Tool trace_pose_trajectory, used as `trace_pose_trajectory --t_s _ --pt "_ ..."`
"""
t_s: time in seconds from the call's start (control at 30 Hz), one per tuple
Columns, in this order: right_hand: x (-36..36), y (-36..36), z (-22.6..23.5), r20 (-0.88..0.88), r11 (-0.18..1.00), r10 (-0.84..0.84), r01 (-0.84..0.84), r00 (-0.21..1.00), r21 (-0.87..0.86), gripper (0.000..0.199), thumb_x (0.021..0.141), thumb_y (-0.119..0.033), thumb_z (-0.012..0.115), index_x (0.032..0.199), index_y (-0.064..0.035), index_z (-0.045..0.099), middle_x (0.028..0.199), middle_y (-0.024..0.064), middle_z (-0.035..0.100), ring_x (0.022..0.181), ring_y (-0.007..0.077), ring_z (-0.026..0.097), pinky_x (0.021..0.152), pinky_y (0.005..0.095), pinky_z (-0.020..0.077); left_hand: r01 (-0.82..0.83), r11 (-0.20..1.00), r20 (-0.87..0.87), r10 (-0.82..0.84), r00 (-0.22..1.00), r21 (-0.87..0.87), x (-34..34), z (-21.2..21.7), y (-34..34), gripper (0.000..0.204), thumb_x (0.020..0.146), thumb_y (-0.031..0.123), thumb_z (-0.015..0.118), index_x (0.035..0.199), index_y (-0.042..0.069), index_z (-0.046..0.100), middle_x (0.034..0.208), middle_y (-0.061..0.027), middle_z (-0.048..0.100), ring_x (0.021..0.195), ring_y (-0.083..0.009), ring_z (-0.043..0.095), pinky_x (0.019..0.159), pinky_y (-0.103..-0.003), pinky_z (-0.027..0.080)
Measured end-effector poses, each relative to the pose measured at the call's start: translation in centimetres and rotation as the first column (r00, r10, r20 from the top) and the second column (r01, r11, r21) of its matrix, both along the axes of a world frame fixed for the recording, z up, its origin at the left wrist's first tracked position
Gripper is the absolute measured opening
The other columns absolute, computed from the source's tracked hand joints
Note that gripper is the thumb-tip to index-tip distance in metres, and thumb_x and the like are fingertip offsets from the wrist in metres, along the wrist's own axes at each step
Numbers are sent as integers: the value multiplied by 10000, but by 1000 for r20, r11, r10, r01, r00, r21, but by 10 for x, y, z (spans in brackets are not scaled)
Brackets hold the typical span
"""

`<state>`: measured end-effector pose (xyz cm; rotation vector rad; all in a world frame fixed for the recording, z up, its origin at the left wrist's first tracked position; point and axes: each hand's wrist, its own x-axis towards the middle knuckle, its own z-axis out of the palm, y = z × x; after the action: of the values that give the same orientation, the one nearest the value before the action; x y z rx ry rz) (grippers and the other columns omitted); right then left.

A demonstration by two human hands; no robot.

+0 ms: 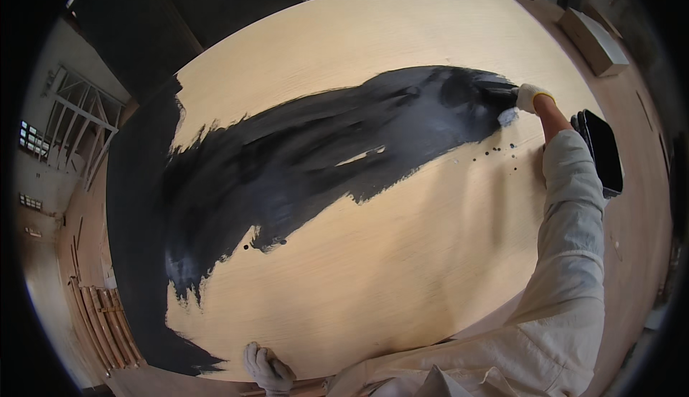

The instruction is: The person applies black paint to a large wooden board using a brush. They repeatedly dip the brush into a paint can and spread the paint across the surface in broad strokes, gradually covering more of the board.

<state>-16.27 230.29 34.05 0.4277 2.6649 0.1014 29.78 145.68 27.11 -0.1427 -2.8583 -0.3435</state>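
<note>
At the right of the frame, just beside the panel's edge, is a black open-topped container (pixel 610 192) with rounded corners; its inside looks dark all through, and I cannot tell how much it holds or of what. A pale long box (pixel 593 44) lies at the upper right; its contents cannot be seen. Any markings on either are too small to make out.

The right hand (pixel 537 99), in a white glove with a yellow cuff, is at the right end of the black coating (pixel 301 153), its fingers bunched toward the surface. Something dark lies at its fingertips, but it blends into the black, so I cannot tell what the hand grips, if anything. A small whitish patch shows just below it. The left hand (pixel 269 370), in a pale glove, is at the bottom of the frame, fingers bent and resting at the panel's near edge; whether it clasps that edge I cannot tell.

The pale panel (pixel 402 275) fills the middle of the frame. The coating crosses it in a ragged, partly shiny band, joining a dark strip (pixel 136 217) at the left; black drops (pixel 496 149) dot the bare surface below the right hand
</note>
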Motion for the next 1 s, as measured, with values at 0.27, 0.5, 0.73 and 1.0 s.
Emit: trace_pose_trajectory --t_s 0.27,0.5,0.73,1.0 --pt "32 -201 17 15 960 275 -274 961 -58 668 971 -249 612 1632 -273 521 1460 153 694 1324 357 677 1079 455 555 8 1000 -21 -8 1000 7 6 -12 -16 399 895 142 576 1249 -37 616 1385 -307 607 1302 -565 547 1117 -687 420" --pt "140 -420 22 -29 783 590 -580 807 -224 647 970 -152 502 1607 -260 528 1177 209 785 1085 387 767 904 492 599 -23 1000 -12 23 1000 3 8 -10 -19 401 852 154 605 1219 -9 624 1389 -273 615 1310 -533 552 1130 -664 419" --pt "70 -307 20 -72 978 206 -209 976 -25 582 1000 -178 528 1579 -222 571 1365 129 754 1207 370 739 1005 493 586 -13 998 -27 15 1000 67 3 0 -14 397 836 142 635 1209 9 631 1383 -252 616 1319 -509 550 1137 -636 415" --pt "-16 -360 23 -227 950 259 -290 939 -116 675 898 -143 621 1564 -249 603 1466 148 693 1345 364 669 1087 464 564 5 999 -77 -1 997 52 5 -3 -21 388 838 171 644 1200 30 634 1333 -225 635 1298 -461 574 1134 -621 431"
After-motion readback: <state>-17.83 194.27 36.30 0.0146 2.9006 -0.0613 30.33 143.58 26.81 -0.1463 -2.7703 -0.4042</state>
